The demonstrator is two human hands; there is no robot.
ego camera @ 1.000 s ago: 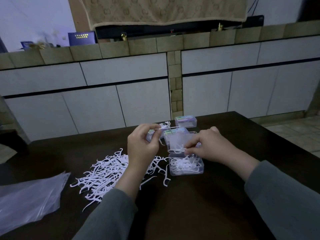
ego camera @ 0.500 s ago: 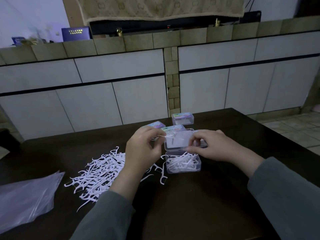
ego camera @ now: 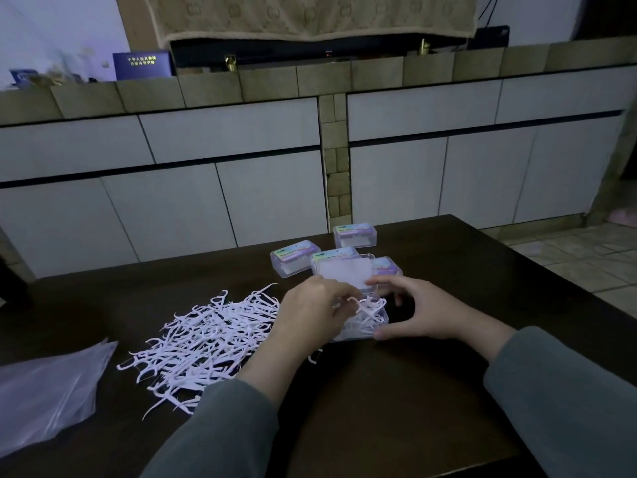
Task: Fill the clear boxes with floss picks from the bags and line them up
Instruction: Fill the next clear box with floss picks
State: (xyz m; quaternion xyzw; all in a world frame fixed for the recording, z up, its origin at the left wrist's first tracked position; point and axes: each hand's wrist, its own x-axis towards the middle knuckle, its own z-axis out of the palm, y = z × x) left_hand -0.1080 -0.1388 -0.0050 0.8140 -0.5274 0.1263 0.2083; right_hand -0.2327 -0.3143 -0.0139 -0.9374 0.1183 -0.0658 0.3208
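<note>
Head view looks down on a dark table [ego camera: 379, 408] where the open clear box [ego camera: 370, 324] sits between the 2 hands, its hinged lid [ego camera: 344, 272] standing up at the far side. Left hand [ego camera: 312, 315] is at the box's left edge with fingers curled in over the opening, and a white floss pick [ego camera: 362, 303] shows at its fingertips; it looks pinched there, though the grip itself is partly hidden. Right hand [ego camera: 418, 313] braces the box from the right, thumb along the near right corner and fingers spread toward the far wall, curved round it rather than flat. The box already holds a layer of picks, lying roughly along its long side, which runs left to right across the view. The loose pile of floss picks [ego camera: 203, 343] lies just to the left of the left hand, so that hand is the nearer one for fetching more, while the right is better placed to steady the box. For the pick to settle, its handle probably needs turning parallel to the box's long side. Behind the lid stand 4 closed boxes [ego camera: 355, 234], near one another, and an empty plastic bag [ego camera: 44, 391] lies at the table's left edge.
</note>
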